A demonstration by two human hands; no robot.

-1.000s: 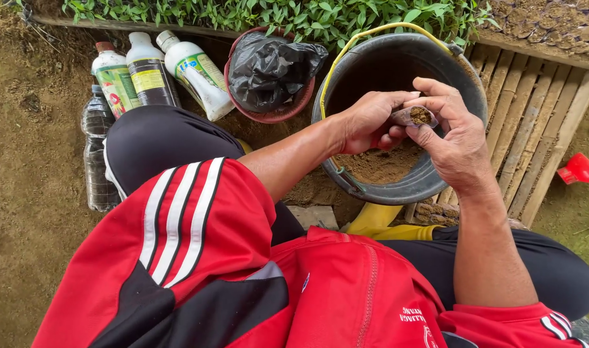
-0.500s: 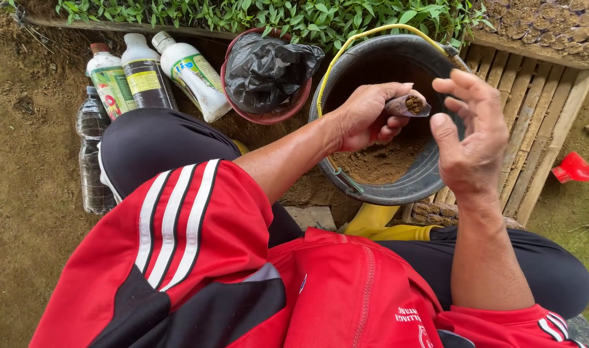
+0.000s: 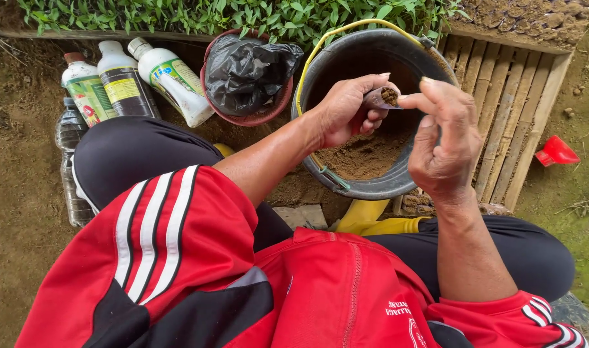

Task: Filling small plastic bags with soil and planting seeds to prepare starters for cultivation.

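Observation:
My left hand (image 3: 346, 109) holds a small clear seedling bag (image 3: 383, 97) packed with brown soil, over a grey bucket (image 3: 346, 58) with a yellow handle. Loose brown soil (image 3: 365, 154) lies in the bucket's bottom. My right hand (image 3: 444, 145) is raised beside the bag, fingers curled, thumb and forefinger pinched together at the bag's soil-filled mouth. Whether anything sits between those fingertips is too small to tell.
A red basin (image 3: 256, 117) lined with a black plastic bag (image 3: 246, 64) stands left of the bucket. Three white bottles (image 3: 124, 80) and a clear bottle (image 3: 67, 161) lie further left. Green seedlings (image 3: 243, 14) run along the top. A slatted wooden tray (image 3: 513, 116) and red scoop (image 3: 555, 152) lie right.
My right hand let go of the bag, opened and pulled away, then came back with fingers pinched at the bag's mouth. The left hand kept the bag and lifted it slightly.

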